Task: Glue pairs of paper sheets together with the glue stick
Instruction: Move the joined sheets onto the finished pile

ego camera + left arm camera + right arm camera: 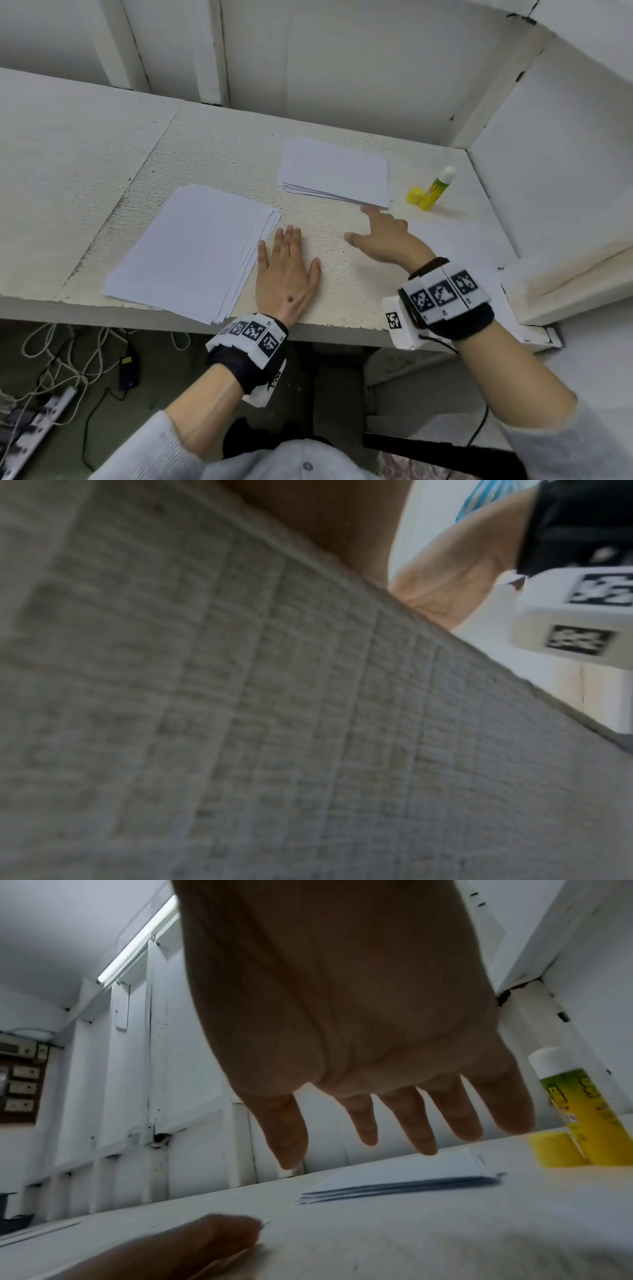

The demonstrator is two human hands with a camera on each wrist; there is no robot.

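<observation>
Nearest the table's front edge, the left hand [286, 270] lies flat, palm down, on the bare textured table [212, 144], its fingers straight and close together, holding nothing. Its little-finger side sits just beside the right edge of the near paper stack [191, 250], a fanned pile of white sheets lying at a slant; whether skin touches paper cannot be told. The left wrist view shows little but blurred table grain and a piece of the other forearm.

Just beyond and to the right, the right hand [383, 240] hovers above the table, fingers [424, 1123] spread and straight, thumb out to the side, gripping nothing. Its forefinger points at the near right corner of the far paper stack [335, 171], a smaller pile of white sheets; from the right wrist view the fingertips hang above that pile, apart from it.

To the right of the far stack stands the glue stick [436, 188], yellow and green, upright with its white tip bared. Its yellow cap [415, 195] sits on the table touching the stick's left side. A single white sheet [459, 246] lies under the right forearm.
</observation>
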